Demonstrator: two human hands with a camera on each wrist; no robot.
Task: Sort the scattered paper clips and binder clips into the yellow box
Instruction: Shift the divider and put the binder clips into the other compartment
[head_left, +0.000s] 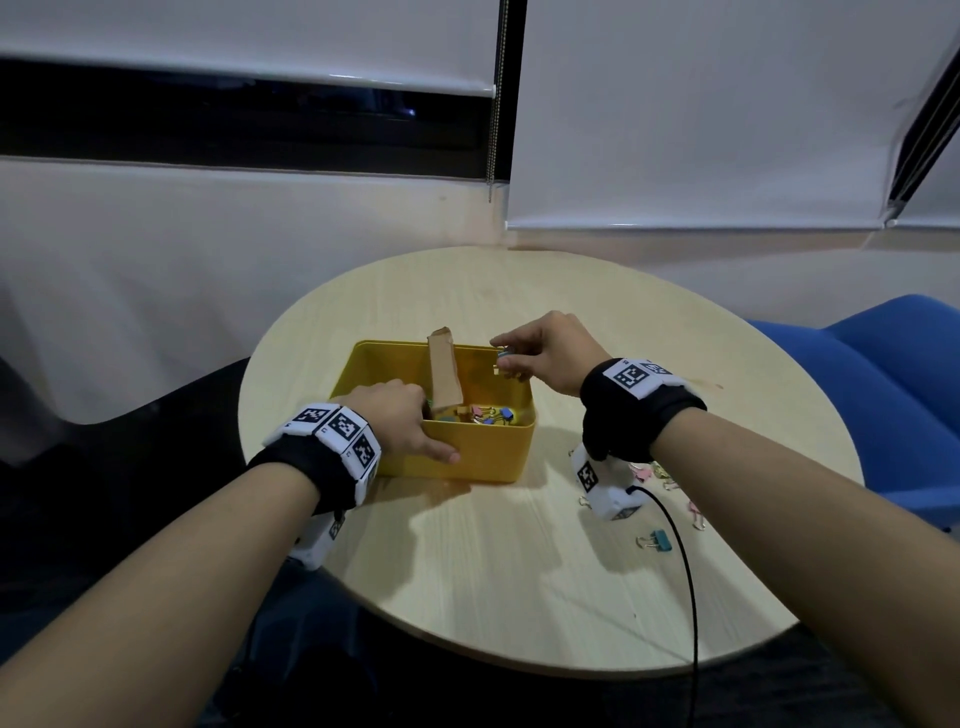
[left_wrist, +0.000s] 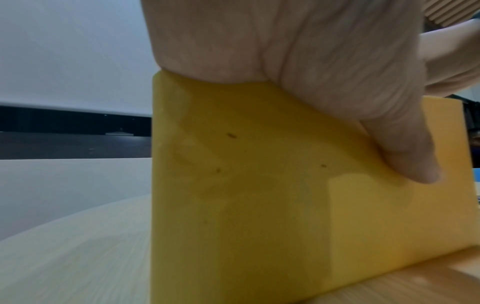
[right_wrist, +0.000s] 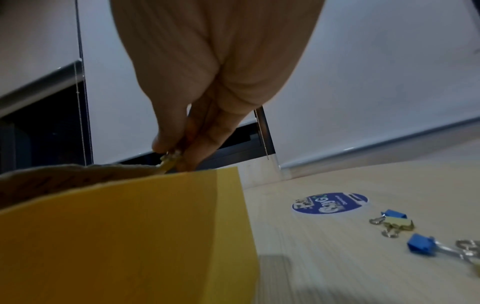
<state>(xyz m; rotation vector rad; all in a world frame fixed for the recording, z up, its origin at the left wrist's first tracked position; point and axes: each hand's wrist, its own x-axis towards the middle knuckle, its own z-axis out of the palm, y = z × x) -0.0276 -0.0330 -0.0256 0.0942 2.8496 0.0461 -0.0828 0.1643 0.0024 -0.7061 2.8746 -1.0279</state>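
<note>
The yellow box (head_left: 488, 457) stands in the middle of the round table, with a brown cardboard divider (head_left: 444, 374) upright inside it. Several coloured binder clips (head_left: 493, 414) lie in its right compartment. My left hand (head_left: 400, 415) grips the box's near-left rim, thumb pressed on the outer wall (left_wrist: 259, 205) and fingers hidden inside. My right hand (head_left: 545, 353) hovers over the far-right corner of the box (right_wrist: 130, 236), its fingertips pinching a small binder clip (right_wrist: 168, 160). More binder clips (head_left: 654, 540) lie scattered on the table at the right.
The wooden table (head_left: 467, 571) carries a round blue sticker (right_wrist: 330, 203) right of the box, with blue and yellow clips (right_wrist: 394, 221) beside it. A black cable (head_left: 685, 571) trails from my right wrist. A blue chair (head_left: 883, 374) stands at the right.
</note>
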